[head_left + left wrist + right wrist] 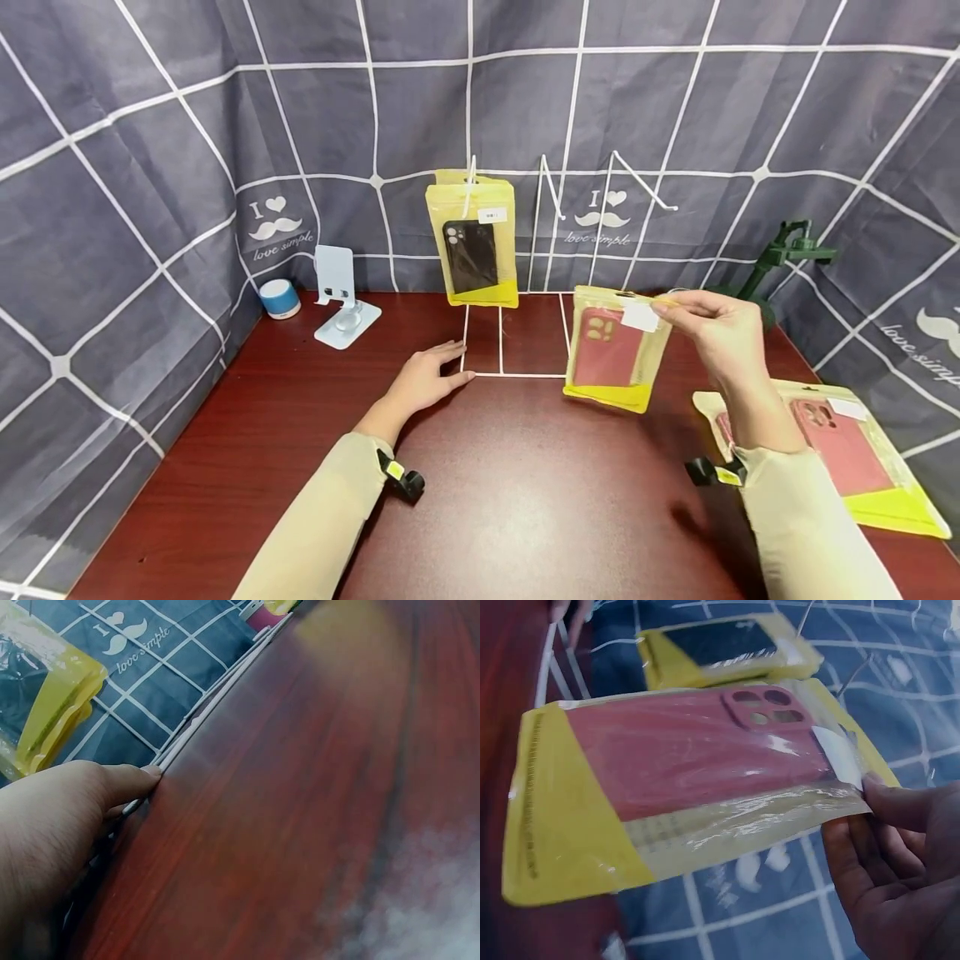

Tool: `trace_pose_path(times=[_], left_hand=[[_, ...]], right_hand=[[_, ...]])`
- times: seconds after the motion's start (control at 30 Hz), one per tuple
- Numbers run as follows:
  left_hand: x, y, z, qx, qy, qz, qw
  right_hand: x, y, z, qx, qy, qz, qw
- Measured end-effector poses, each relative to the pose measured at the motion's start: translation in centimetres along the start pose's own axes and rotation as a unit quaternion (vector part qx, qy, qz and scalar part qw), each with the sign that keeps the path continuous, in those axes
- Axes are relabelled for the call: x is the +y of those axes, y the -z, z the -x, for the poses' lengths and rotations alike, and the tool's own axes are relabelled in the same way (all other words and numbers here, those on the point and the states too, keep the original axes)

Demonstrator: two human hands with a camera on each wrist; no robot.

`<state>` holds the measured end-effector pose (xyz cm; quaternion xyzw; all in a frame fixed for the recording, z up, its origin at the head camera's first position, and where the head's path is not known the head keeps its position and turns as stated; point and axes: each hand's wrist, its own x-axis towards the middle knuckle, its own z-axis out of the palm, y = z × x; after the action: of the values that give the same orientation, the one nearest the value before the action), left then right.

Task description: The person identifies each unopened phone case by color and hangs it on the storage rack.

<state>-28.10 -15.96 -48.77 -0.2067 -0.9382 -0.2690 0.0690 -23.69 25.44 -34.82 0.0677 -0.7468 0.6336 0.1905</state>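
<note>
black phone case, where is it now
In the head view, the black phone case hangs bagged on the leftmost hook of the white rack, above the left hand and left of the held pink case.

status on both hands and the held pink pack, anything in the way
Right grip pinching pink pack by top corner. Left grip touching rack base. Pack off the rack; nothing seen blocking two bare hooks.

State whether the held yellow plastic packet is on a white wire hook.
Off: the right hand grips the packet below the rightmost hook, apart from it.
</note>
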Motion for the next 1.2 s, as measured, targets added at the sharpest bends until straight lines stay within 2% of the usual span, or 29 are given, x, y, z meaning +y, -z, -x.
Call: trace_pose_path(times=[0.07,0.1,0.17,0.23,0.3,0.4,0.53,0.77,1.2], left_hand=[[-0.2,0.1,0.2,0.002,0.001,-0.001,1.0000],[-0.3,0.2,0.2,0.002,0.001,-0.002,1.0000],[-0.5,0.2,0.3,0.004,0.000,-0.004,1.0000],[-0.6,0.2,0.3,0.006,0.001,-0.002,1.0000],[-0.7,0.1,0.2,0.009,0.000,0.001,1.0000],[-0.5,-0.1,-0.3,0.006,-0.007,0.007,0.9999],[0.0,-0.1,-1.0,0.003,-0.022,0.010,0.9997],[0.0,0.2,-0.8,0.006,-0.015,0.000,0.9999],[-0.1,0.2,-0.3,0.001,-0.012,-0.005,0.9999]], right_hand=[[-1.2,-1.7,-0.4,-0.012,0.033,0.016,0.999],[-1.9,-2.6,-0.6,-0.020,0.054,0.005,0.998],[-3.3,-4.7,-1.1,-0.034,0.090,-0.054,0.994],[-4.7,-6.6,-1.8,-0.036,0.130,-0.107,0.985],[-5.9,-8.2,-2.4,-0.028,0.158,-0.171,0.972],[-7.1,-9.7,-3.1,0.006,0.178,-0.213,0.961],[-7.4,-9.8,-3.7,0.037,0.175,-0.232,0.956],[-6.6,-9.5,-4.3,0.053,0.147,-0.225,0.962],[-5.1,-10.6,-4.9,0.066,0.126,-0.209,0.968]])
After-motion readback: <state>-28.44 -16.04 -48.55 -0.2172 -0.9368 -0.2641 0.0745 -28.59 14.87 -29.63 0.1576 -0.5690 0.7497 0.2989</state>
